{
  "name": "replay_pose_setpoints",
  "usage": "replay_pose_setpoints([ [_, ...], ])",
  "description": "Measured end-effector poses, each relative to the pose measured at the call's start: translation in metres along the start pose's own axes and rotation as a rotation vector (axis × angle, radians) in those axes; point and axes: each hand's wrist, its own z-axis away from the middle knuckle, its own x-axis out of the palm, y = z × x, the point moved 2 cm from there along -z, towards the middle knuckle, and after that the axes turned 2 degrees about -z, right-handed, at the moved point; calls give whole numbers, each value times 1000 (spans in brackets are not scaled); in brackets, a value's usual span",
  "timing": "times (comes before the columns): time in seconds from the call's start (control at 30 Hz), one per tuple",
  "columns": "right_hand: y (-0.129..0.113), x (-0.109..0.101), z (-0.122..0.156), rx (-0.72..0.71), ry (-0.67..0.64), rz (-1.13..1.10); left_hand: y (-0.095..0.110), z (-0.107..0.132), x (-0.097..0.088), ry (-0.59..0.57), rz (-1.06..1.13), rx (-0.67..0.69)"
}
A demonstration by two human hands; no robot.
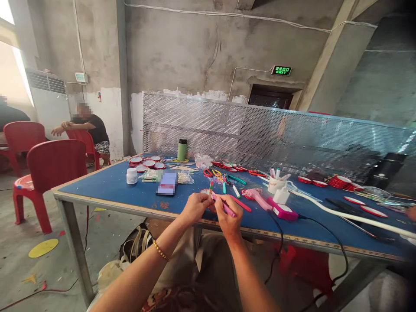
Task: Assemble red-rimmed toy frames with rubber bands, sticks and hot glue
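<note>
My left hand (196, 206) is closed around a thin stick (211, 188) with a red and green tip that points up. My right hand (228, 214) is closed on a pink pen-like tool (224, 206), and its tip meets the stick. Both hands hover over the near edge of the blue table (110, 188). A beaded bracelet (160, 251) sits on my left wrist. Just beyond the hands lie green and red markers (236, 191) and a pink glue gun (258, 197) next to a pink box (282, 211).
Red-rimmed round discs (147, 163), a green flask (182, 150), a white jar (131, 175) and a cup of pens (275, 183) stand on the table. A perforated metal screen (260, 130) backs it. Red chairs (52, 167) and a seated person (85, 125) are at left. A black cable (325, 229) hangs over the front edge.
</note>
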Motion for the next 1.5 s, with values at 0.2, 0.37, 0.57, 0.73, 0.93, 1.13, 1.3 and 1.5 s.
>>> replay_pose_setpoints([
  [0.2,0,-2,0,37,51,-21,-4,-2,1,-17,23,-1],
  [0.37,-1,0,0,19,22,-15,-4,-1,2,-12,4,-18],
  [0.57,-2,1,-1,9,-19,-37,-3,-2,1,9,-26,32],
  [0.73,-1,2,1,9,-21,-34,-3,-1,1,6,-15,35],
  [0.93,-1,1,1,28,32,-21,-4,-1,2,-4,15,11],
  [1.13,-3,1,0,8,-3,-18,-1,0,1,11,45,13],
  [1.3,-1,-1,2,54,63,-21,0,3,-1,-79,247,-66],
  [1.5,-1,-5,0,264,135,-160,-4,5,-2,-121,418,-145],
])
